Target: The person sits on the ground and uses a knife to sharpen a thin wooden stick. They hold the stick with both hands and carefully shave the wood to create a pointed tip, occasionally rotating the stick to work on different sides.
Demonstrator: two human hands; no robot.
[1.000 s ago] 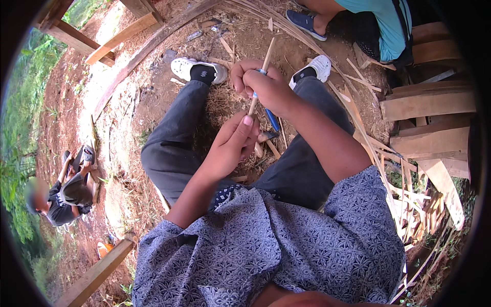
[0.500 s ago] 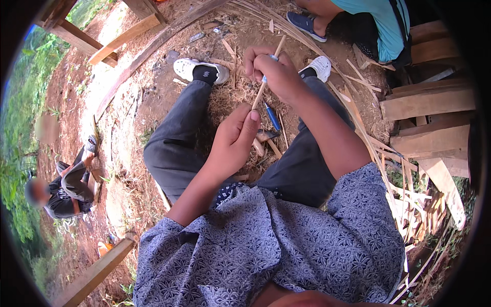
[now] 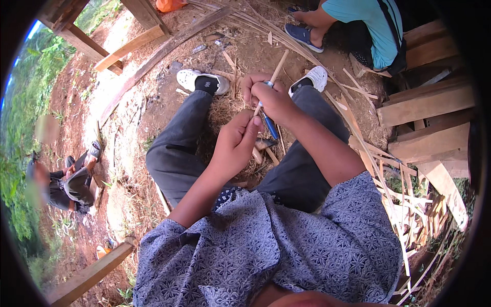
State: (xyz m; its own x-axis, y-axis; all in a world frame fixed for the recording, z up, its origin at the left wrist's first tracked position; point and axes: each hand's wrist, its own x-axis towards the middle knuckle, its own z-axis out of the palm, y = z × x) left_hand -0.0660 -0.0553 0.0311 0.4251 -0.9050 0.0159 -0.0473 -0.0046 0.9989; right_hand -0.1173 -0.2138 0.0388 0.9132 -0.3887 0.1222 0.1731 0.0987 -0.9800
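Note:
Between my legs I hold a thin, pale wooden stick [image 3: 279,65] slanting up and to the right. My left hand [image 3: 234,146] pinches its lower end between thumb and fingers. Just above, my right hand [image 3: 274,100] is closed around the stick, with a small light-blue and white piece [image 3: 268,84] wrapped against it; what the piece is made of I cannot make out. A tool with a blue handle [image 3: 271,127] lies on the ground below my right hand, its other end hidden.
Wood pieces and shavings lie between my legs. Long split strips [image 3: 365,146] run along my right, beside stacked timber [image 3: 427,110]. A person in a turquoise shirt [image 3: 353,10] sits at the far right; another person [image 3: 76,179] sits at the left. A wooden beam [image 3: 92,276] juts in at lower left.
My right hand has slid down the stick with the light-blue piece, closer to my left hand. The left hand keeps its pinch. The view has shifted slightly.

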